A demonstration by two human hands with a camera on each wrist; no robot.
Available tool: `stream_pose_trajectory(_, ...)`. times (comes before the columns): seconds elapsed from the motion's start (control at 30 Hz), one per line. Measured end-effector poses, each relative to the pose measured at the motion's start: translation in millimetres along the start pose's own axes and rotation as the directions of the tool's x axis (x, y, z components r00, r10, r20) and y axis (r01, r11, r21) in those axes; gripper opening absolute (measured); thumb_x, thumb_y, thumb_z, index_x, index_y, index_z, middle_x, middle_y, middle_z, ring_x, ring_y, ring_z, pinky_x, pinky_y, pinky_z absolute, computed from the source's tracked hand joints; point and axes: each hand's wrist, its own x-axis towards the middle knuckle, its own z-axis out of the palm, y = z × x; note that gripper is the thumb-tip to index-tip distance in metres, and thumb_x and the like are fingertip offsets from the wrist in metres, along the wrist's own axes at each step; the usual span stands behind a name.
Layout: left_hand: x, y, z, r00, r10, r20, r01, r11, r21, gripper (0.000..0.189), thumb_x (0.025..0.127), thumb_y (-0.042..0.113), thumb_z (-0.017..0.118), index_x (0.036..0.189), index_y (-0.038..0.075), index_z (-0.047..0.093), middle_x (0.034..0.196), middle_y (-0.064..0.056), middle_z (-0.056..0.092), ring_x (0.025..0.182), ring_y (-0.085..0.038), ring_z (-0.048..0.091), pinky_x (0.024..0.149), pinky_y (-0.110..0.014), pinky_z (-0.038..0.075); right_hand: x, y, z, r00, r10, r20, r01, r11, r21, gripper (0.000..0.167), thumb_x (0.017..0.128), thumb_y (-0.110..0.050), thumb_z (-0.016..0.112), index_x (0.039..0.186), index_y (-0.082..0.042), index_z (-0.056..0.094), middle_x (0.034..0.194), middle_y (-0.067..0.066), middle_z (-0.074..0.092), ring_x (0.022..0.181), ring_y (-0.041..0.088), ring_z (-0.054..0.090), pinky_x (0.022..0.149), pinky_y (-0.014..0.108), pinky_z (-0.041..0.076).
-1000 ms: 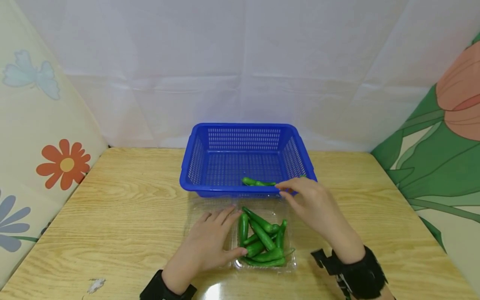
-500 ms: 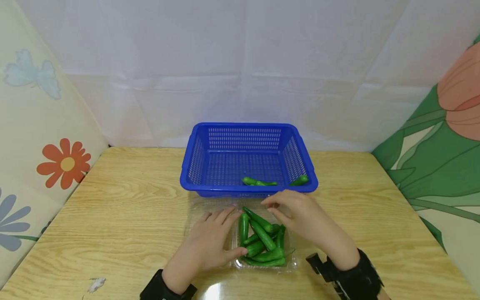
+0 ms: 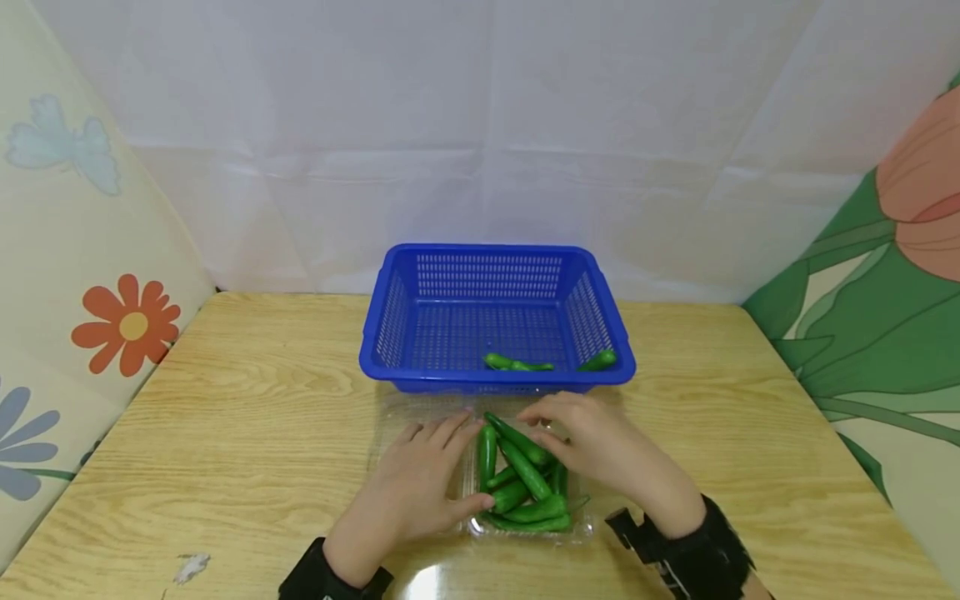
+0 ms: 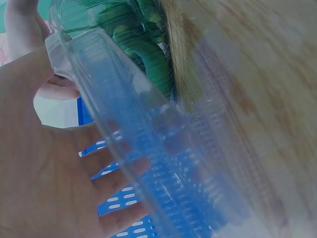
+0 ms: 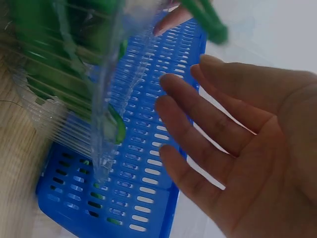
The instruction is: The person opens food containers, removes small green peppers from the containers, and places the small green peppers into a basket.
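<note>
A clear plastic box [image 3: 583, 532] with its lid folded out to the left holds several green chili peppers [image 3: 527, 473]. My left hand [image 3: 420, 479] rests at the lid side with straight, spread fingers, its thumb over the box's left rim. In the left wrist view those fingers show behind the clear plastic wall [image 4: 106, 106]. Over the far right corner of the box hovers my right hand [image 3: 592, 437], fingers loosely bent and parted. Nothing sits between them in the right wrist view, where a pepper stem end [image 5: 213, 29] sticks up near the thumb.
Right behind the box stands a blue slotted basket [image 3: 487, 377]. Inside it lie a few green chili peppers [image 3: 502, 362] near the front wall, with another pepper [image 3: 598, 360] in the front right corner. White cloth [image 3: 480, 150] hangs behind the wooden table [image 3: 255, 433].
My right hand has come back from the basket's front right edge to above the box. A pepper it covered in the basket corner now shows. The left hand stays put.
</note>
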Motion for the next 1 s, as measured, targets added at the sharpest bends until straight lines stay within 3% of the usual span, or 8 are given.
stream_pose_trajectory(0.27, 1.2, 0.6, -0.2, 1.0, 0.007, -0.003, -0.007, 1.0, -0.006, 0.087, 0.088, 0.068, 0.057, 0.153, 0.014, 0.037, 0.157, -0.009, 0.036, 0.139, -0.03, 0.04, 0.111, -0.054, 0.035, -0.4, 2, 0, 0.993, 0.077, 0.089, -0.078, 0.997, 0.004, 0.027, 0.089, -0.01, 0.074, 0.115, -0.008, 0.071, 0.109, 0.004, 0.071, 0.096, 0.022, 0.068, 0.08, 0.038, 0.058)
stream_pose_trajectory(0.47, 0.3, 0.7, -1.8, 1.0, 0.0, 0.002, 0.0, 1.0, -0.015, 0.087, 0.088, 0.068, 0.057, 0.153, 0.014, 0.037, 0.157, -0.009, 0.035, 0.139, -0.03, 0.039, 0.111, -0.055, 0.034, 2.4, 6, 7, 0.985, 0.076, 0.157, -0.086, 0.995, 0.057, 0.034, 0.087, -0.012, 0.076, 0.119, -0.004, 0.069, 0.111, 0.008, 0.071, 0.097, 0.025, 0.069, 0.082, 0.04, 0.058)
stream_pose_trajectory(0.77, -0.6, 0.9, -2.6, 1.0, -0.007, 0.01, 0.007, 1.0, -0.008, 0.086, 0.088, 0.068, 0.057, 0.153, 0.015, 0.037, 0.157, -0.008, 0.035, 0.139, -0.029, 0.04, 0.111, -0.054, 0.034, 2.2, 7, 16, 0.98, 0.088, 0.177, -0.101, 0.993, 0.067, 0.035, 0.085, -0.014, 0.078, 0.118, -0.005, 0.07, 0.103, 0.005, 0.072, 0.089, 0.019, 0.069, 0.078, 0.037, 0.059)
stream_pose_trajectory(1.0, -0.8, 0.5, -2.4, 1.0, 0.0, 0.004, 0.0, 1.0, 0.006, 0.086, 0.088, 0.068, 0.057, 0.153, 0.014, 0.038, 0.157, -0.008, 0.036, 0.139, -0.029, 0.04, 0.111, -0.053, 0.035, 2.7, 6, 21, 0.986, 0.071, 0.148, -0.076, 0.997, 0.029, 0.033, 0.083, -0.012, 0.08, 0.113, -0.003, 0.071, 0.096, 0.004, 0.073, 0.082, 0.016, 0.068, 0.074, 0.034, 0.058)
